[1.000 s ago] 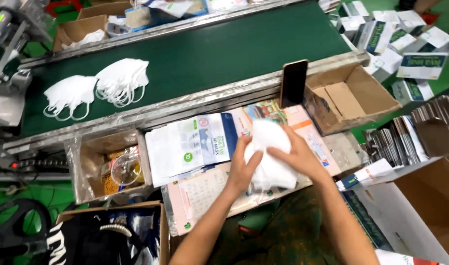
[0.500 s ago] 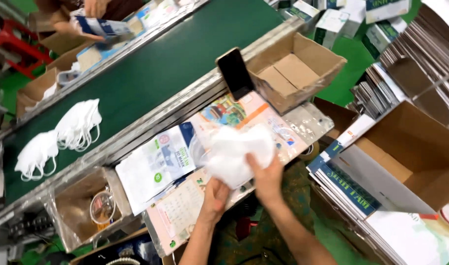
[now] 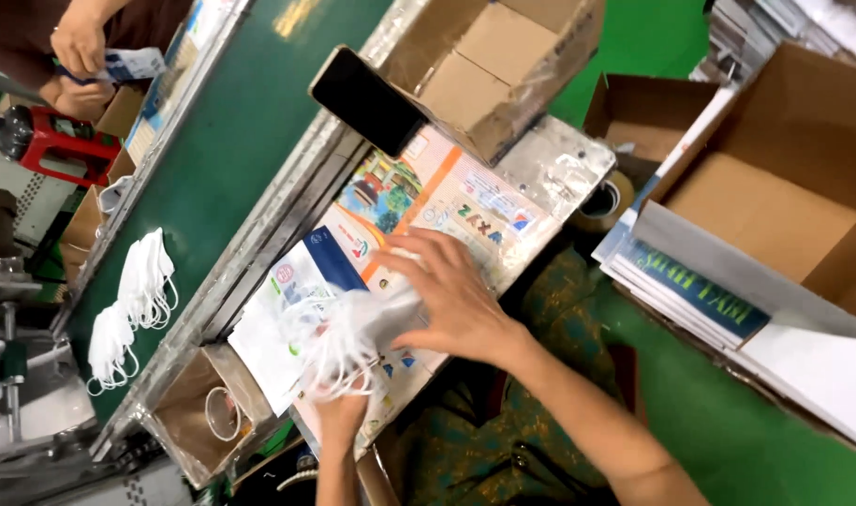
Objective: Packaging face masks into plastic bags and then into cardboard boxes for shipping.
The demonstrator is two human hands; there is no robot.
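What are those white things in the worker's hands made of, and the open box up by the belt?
The white masks, a stack between the left hand and right hand, look like soft, matte non-woven fabric: they crumple, and thin ear loops hang loose. The open box looks like plain brown corrugated cardboard, dull in finish, with folded flaps; shiny clear tape seems to wrap its edge.

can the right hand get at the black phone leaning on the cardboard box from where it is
Probably yes: the right hand lies on the white masks, and only flat printed sheets lie between it and the phone.

White masks (image 3: 348, 333); dark green conveyor belt (image 3: 231, 131); brown cardboard boxes (image 3: 498, 61); black phone (image 3: 367, 101); green floor (image 3: 634, 47).
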